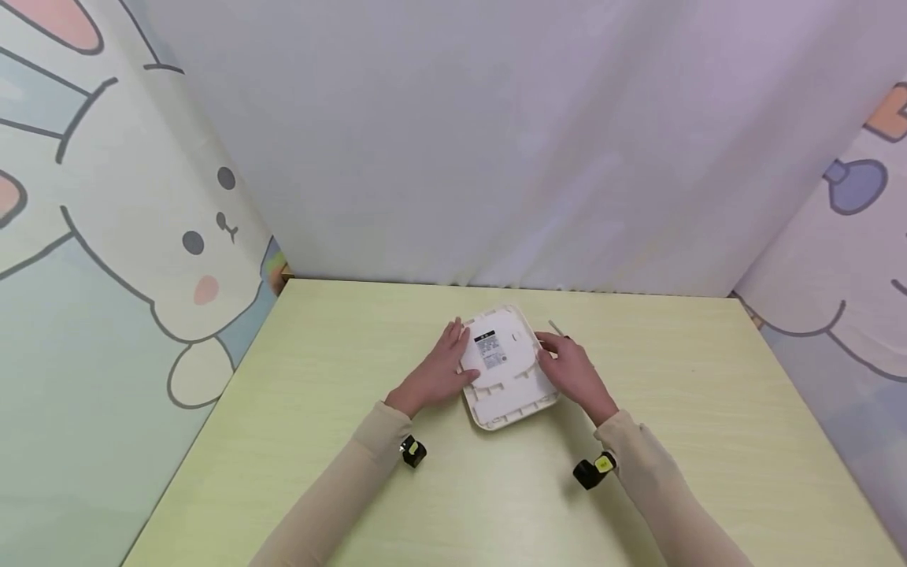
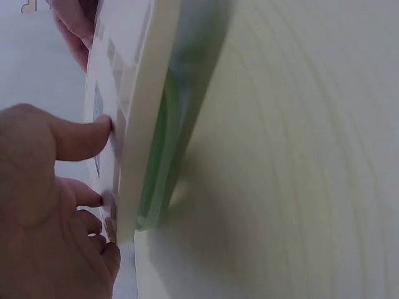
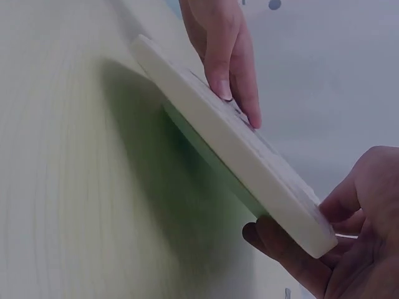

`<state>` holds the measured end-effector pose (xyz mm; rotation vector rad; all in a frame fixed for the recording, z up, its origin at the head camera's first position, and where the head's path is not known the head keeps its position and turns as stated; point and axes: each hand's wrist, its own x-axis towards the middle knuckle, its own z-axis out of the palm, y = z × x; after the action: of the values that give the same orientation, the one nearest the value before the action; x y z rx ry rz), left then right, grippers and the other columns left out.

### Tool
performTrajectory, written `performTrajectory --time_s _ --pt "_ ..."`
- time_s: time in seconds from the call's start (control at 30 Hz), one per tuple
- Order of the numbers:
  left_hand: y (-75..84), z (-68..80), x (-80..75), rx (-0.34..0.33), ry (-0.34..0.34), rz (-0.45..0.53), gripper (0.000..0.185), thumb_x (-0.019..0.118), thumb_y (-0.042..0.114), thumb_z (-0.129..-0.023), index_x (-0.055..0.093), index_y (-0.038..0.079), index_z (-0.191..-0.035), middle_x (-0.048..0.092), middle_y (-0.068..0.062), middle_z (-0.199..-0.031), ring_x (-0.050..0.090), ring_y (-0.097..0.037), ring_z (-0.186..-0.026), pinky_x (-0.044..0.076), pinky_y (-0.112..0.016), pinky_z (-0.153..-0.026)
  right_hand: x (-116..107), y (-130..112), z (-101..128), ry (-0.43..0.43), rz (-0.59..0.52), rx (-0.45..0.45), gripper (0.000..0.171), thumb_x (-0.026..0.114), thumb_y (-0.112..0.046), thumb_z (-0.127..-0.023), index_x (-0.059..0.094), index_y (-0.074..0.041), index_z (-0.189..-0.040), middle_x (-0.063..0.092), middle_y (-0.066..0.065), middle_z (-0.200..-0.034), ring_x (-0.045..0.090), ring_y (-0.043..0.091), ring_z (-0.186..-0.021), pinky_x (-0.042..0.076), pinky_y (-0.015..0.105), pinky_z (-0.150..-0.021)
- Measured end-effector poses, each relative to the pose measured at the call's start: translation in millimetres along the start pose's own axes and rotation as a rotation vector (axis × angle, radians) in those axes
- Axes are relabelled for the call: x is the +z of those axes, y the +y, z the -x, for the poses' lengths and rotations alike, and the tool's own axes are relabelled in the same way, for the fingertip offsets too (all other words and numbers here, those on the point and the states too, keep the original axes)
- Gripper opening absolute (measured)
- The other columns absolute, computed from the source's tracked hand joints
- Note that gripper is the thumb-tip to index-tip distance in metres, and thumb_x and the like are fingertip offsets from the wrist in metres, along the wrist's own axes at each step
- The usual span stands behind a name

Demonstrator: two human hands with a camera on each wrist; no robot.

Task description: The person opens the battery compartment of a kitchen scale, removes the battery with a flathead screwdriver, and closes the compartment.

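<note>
A flat white square device (image 1: 505, 370) lies back-up in the middle of the pale green table (image 1: 319, 378), a dark label on its back. In the right wrist view the device (image 3: 237, 162) is tilted, its right edge raised off the table. My left hand (image 1: 438, 370) rests on its left part, with fingers (image 3: 221, 43) laid straight on the back and the thumb (image 2: 81, 137) pressing the face. My right hand (image 1: 572, 370) grips the right edge, fingers (image 3: 287, 255) curled beneath it.
A thin small rod (image 1: 555, 327) lies on the table just behind my right hand. Pale curtain cloth (image 1: 496, 157) closes the back, and cartoon-printed cloth walls (image 1: 106, 236) stand on both sides. Bare table stretches left, right and in front.
</note>
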<state>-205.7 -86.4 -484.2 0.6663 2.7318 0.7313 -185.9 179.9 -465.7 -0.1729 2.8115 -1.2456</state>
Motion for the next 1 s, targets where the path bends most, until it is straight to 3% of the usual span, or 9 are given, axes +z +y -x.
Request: performTrajectory --time_s 0.2,0.33,0.47,0.57,0.67,0.83,1.0 --pt "-1.1 0.3 3.4 -0.063 0.001 -0.068 0.077 0.050 0.047 -0.110 0.017 0.013 -0.171 -0.010 -0.027 -0.175 -0.004 -0.042 -0.166 0.009 -0.052 -0.137 2.0 11.5 0.3 0.004 0.028 0.016 0.049 0.046 -0.007 -0.100 0.059 0.005 -0.146 0.064 0.028 -0.142 0.071 0.038 -0.114 0.059 0.040 -0.086" --pt "-2.7 0.1 4.0 -0.100 0.053 -0.074 0.076 0.050 0.047 -0.110 0.020 0.014 -0.170 -0.002 -0.025 -0.176 0.004 -0.041 -0.166 0.012 -0.052 -0.137 5.1 14.9 0.2 -0.022 0.037 0.056 0.051 0.046 -0.009 -0.100 0.058 0.006 -0.147 0.060 0.028 -0.146 0.070 0.038 -0.118 0.060 0.037 -0.083" --pt "-4.1 0.5 4.1 -0.090 0.077 -0.069 0.075 0.050 0.047 -0.110 0.020 0.011 -0.170 0.011 -0.020 -0.177 0.014 -0.039 -0.165 0.015 -0.053 -0.137 8.8 18.1 0.6 -0.034 0.082 0.078 0.049 0.048 -0.009 -0.100 0.059 0.006 -0.145 0.063 0.028 -0.141 0.067 0.036 -0.112 0.057 0.038 -0.081" --pt "-6.0 -0.9 4.9 -0.074 0.086 -0.052 0.076 0.049 0.046 -0.111 0.020 0.009 -0.170 0.017 -0.018 -0.176 0.020 -0.037 -0.164 0.021 -0.051 -0.136 11.3 21.6 0.6 -0.033 0.118 0.079 0.048 0.049 -0.010 -0.100 0.061 0.007 -0.143 0.066 0.026 -0.135 0.064 0.034 -0.113 0.056 0.044 -0.087" --pt "-7.9 -2.8 6.2 -0.070 0.080 -0.013 0.073 0.048 0.041 -0.112 0.018 0.006 -0.169 0.015 -0.018 -0.177 0.022 -0.035 -0.164 0.024 -0.048 -0.135 13.2 22.9 0.1 -0.025 0.142 0.068 0.046 0.051 -0.011 -0.100 0.063 0.007 -0.141 0.070 0.024 -0.127 0.063 0.034 -0.113 0.055 0.049 -0.094" --pt "-5.7 0.8 7.4 -0.110 0.044 0.002 0.069 0.042 0.030 -0.112 0.015 0.000 -0.168 0.012 -0.017 -0.178 0.018 -0.031 -0.165 0.022 -0.043 -0.136 14.0 22.3 -0.3 -0.032 0.185 0.067 0.043 0.056 -0.013 -0.102 0.064 0.007 -0.139 0.072 0.020 -0.118 0.063 0.030 -0.103 0.055 0.045 -0.086" --pt "-4.2 8.2 6.3 -0.089 0.027 0.022 0.073 0.046 0.031 -0.110 0.015 -0.004 -0.167 0.014 -0.019 -0.177 0.018 -0.032 -0.165 0.022 -0.044 -0.136 10.8 25.1 -2.2 -0.035 0.202 0.058 0.048 0.059 -0.016 -0.100 0.060 0.005 -0.143 0.071 0.022 -0.123 0.065 0.032 -0.105 0.057 0.050 -0.089"
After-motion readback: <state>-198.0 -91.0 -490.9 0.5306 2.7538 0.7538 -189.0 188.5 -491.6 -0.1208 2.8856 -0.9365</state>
